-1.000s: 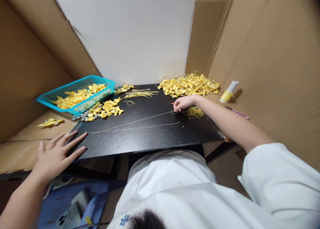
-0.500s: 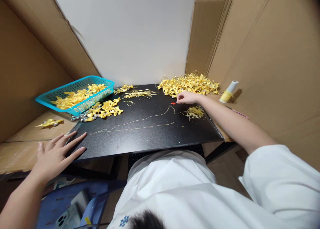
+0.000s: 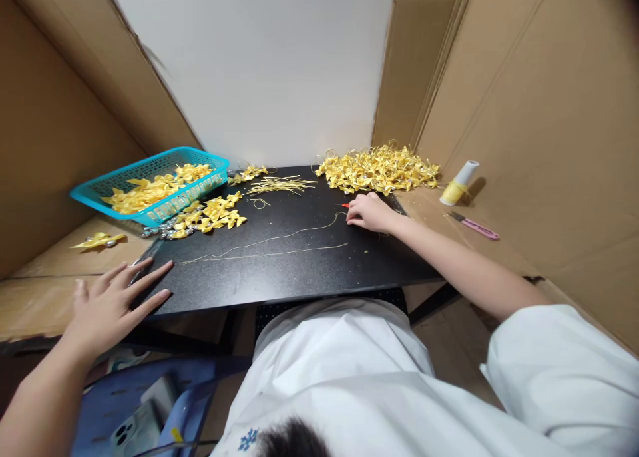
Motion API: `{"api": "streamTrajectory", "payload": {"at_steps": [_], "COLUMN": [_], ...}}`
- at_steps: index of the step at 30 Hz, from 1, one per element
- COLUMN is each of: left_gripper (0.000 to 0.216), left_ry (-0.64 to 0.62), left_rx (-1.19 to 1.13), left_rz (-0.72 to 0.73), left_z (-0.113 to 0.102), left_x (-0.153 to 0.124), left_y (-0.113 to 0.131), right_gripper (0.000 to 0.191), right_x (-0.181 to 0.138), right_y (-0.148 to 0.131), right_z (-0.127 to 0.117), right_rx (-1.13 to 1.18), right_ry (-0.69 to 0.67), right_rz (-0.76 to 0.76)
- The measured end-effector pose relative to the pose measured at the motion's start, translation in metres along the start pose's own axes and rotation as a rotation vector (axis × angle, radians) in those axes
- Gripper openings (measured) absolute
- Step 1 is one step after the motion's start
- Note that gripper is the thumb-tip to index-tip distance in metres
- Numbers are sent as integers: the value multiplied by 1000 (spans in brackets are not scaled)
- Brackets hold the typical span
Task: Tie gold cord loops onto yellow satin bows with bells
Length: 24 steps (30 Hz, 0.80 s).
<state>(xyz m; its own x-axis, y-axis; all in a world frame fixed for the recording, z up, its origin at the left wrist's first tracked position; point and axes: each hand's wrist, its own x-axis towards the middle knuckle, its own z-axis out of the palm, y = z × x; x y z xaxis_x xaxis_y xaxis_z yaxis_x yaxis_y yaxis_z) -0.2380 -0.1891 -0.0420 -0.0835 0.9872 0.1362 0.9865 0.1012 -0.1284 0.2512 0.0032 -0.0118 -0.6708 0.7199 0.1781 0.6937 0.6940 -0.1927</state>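
Observation:
My left hand (image 3: 107,307) lies flat with fingers spread across the left edge of the black tabletop (image 3: 279,277). On the right, my right hand (image 3: 369,212) rests low over the board, fingers curled together. Its fingertips are at a small red piece (image 3: 345,205) with a thin tip and at the end of a long thin gold thread (image 3: 279,239). What the fingers pinch is hidden. The thread runs left across the board and doubles back. A tangle of thread is mostly covered by my right hand.
A turquoise basket (image 3: 150,159) holds yellow ribbon bows, with more bows (image 3: 219,214) and silver beads before it. Cut gold cords (image 3: 282,185) lie at the back beside a large bow pile (image 3: 377,169). Right stand a thread spool (image 3: 459,183) and a pink-handled cutting tool (image 3: 474,227).
My right hand has come down and slightly nearer to me, from behind the red piece to over the thread tangle. My left hand has hardly moved.

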Motion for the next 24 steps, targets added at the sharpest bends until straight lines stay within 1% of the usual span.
{"api": "streamTrajectory", "payload": {"at_steps": [2,6,8,11,14,18,24], "left_gripper": [69,66,65,65,65,66,64], "left_ry": [3,2,-6,-10,-8,-10,-3], "left_rx": [-2,-10,-13,-17,-15,-14,-23], "left_rz": [-2,-12,-8,-5,-11,-5,-2], "left_z": [0,-2,-3,-4,-3,-2,-3], "left_x": [0,-2,-2,-2,-1,-1,-2], "left_y": [0,2,3,3,2,1,2], "right_gripper": [11,19,19,14,14,12,14], "right_x": [0,-1,-2,-5,-3,6,12], "right_y": [4,16,19,19,16,16,24], "right_z": [2,4,2,0,-1,2,9], "right_rx": [10,61,85,101,92,153,270], "right_ry": [23,94,107,75,-3,-84,-54], "right_rz": [-9,40,52,-15,-94,-40,-1]}}
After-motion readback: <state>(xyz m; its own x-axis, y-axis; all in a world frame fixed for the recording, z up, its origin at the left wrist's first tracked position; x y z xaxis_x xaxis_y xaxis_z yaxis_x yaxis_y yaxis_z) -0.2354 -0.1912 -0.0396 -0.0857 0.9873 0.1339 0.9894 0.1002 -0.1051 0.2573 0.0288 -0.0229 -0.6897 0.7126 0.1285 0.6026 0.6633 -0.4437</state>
